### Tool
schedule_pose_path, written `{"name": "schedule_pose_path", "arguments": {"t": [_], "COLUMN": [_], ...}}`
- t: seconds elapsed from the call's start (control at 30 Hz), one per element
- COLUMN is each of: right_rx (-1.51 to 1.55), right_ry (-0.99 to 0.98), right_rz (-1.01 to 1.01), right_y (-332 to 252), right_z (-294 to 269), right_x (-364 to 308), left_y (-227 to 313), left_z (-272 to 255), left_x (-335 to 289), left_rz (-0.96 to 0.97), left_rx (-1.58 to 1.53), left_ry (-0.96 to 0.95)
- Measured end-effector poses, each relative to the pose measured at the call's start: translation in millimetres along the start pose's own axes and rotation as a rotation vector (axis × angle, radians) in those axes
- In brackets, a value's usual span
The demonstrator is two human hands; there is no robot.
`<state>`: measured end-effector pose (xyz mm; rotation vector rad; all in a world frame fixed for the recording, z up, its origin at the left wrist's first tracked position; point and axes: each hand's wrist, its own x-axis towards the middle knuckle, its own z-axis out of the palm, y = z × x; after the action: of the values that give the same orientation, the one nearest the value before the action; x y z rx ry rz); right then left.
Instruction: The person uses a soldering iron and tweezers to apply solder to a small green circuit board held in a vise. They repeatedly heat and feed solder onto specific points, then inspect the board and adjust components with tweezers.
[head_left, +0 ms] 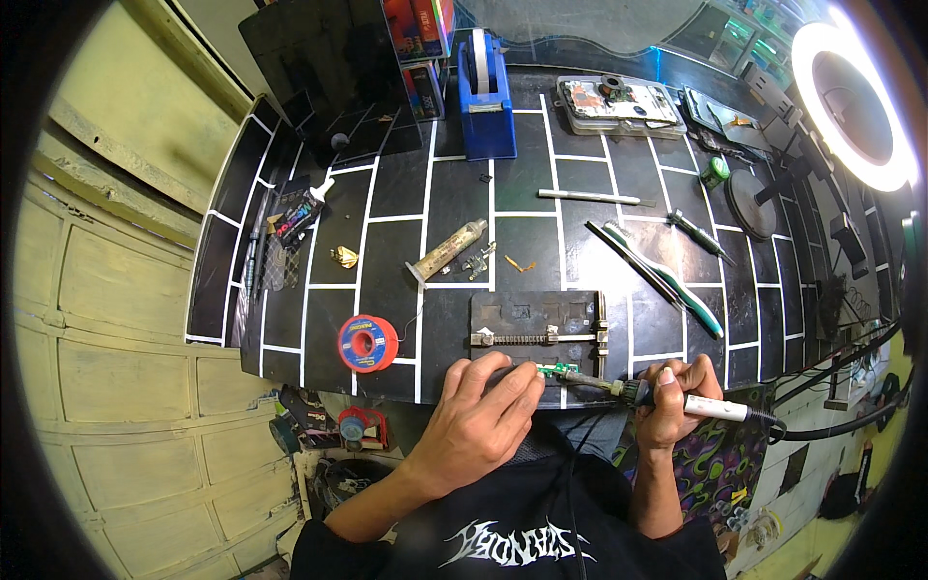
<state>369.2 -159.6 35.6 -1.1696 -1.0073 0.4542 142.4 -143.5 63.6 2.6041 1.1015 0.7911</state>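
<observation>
My right hand [669,396] grips a soldering iron [715,408] with a white handle and a black cord. Its metal barrel points left, and the tip reaches a small green circuit board [561,369] at the table's front edge. From the left, the fingers of my left hand [488,411] close on the board's near end; a dark part under them is mostly hidden. Right behind both hands lies a dark board holder [527,307] with a spring-loaded metal clamp bar. A red solder spool [365,343] stands to the left of it.
Behind the holder lie a used syringe tube [447,253], metal scraps [478,261] and a thin pen-like tool [590,196]. Rightward are a toothbrush [667,275], a screwdriver [701,237] and a lit ring lamp [855,106]. A blue tape dispenser [488,126] stands at the back.
</observation>
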Motion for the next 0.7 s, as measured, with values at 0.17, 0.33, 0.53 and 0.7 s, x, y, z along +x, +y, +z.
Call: {"name": "schedule_pose_path", "arguments": {"t": [0.17,0.33,0.53,0.7], "right_rx": [0.002,0.043,0.238,0.279], "right_ry": [-0.024,0.160,0.338,0.308], "right_rz": [0.026,0.070,0.108,0.091], "right_y": [1.9,-6.6,-11.2,-22.3], "right_z": [-3.8,5.5,5.1,0.9], "right_x": [-0.8,-0.4,0.2,-0.9], "left_y": [-0.6,1.3,9.2,17.7], "left_z": [-2.0,-1.8,-2.6,-6.7], "left_x": [0.4,0.1,-1.4,-6.0], "left_rz": [0.008,0.009,-0.008,0.000], "left_rx": [-0.006,0.000,0.049,0.058], "left_ry": [-0.025,-0.030,0.009,0.023]}}
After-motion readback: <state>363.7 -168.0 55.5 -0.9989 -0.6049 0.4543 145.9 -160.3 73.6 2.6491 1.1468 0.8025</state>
